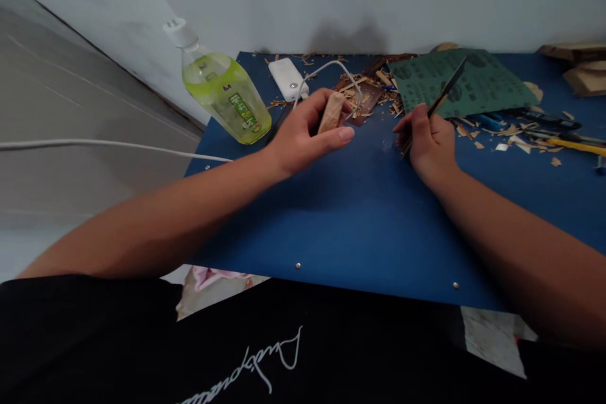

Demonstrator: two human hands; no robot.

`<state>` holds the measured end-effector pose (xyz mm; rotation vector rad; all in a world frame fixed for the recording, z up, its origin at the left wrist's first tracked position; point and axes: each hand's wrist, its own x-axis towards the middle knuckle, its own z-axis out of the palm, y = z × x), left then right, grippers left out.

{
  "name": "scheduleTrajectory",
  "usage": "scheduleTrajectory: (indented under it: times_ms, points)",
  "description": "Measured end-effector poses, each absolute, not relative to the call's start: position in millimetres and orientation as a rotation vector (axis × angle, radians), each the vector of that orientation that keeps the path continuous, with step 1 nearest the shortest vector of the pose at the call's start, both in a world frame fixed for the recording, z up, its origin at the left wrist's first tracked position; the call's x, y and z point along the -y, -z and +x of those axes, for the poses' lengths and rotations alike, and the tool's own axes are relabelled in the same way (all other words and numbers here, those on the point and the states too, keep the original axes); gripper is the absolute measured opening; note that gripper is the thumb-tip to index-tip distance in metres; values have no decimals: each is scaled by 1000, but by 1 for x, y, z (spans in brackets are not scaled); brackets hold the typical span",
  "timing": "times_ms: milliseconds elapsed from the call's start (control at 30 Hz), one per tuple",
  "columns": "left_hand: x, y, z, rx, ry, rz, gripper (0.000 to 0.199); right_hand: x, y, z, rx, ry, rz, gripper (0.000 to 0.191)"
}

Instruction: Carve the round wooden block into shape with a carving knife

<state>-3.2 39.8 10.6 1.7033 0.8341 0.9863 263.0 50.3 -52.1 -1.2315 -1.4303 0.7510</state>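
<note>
A small, pale carved wood piece [332, 111] is held in my left hand [305, 132], between the thumb and the curled fingers. My right hand [432, 142] is closed around a thin, dark tool [447, 87] that points up and to the right, its lower end showing below the fingers. Both hands are above the blue tabletop [350, 221], apart from each other. The fingertips of the left hand are partly hidden behind the wood.
A bottle of yellow-green drink [231, 98] stands at the left, beside a white power bank [286, 79] with a white cable. Wood shavings [386, 98], a green sheet [473, 85], several tools [575, 144] and wood blocks [587, 79] lie along the back and right.
</note>
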Motion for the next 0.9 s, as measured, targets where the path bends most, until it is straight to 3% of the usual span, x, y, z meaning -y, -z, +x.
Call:
scheduleTrajectory:
  times_ms: [133, 300, 633, 800, 833, 900]
  points:
    - [-19, 15, 20, -681, -889, 1641, 53, -44, 48, 264, 1569, -607, -1248, 64]
    - [-11, 26, 19, -751, -731, 1883, 61, -44, 45, 264, 1863, -445, -1161, 52]
    - [-10, 20, 13, -775, -641, 1960, 61, -46, 46, 266, 1874, -530, -1190, 34]
    - [3, 13, 11, -623, -881, 2228, 100, -45, 42, 265, 1830, -620, -1206, 32]
    - [7, 7, 11, -547, -933, 2290, 97, -45, 42, 265, 1820, -630, -1215, 32]
    - [13, -8, 9, -568, -885, 2338, 72, -46, 41, 265, 1804, -645, -1238, 32]
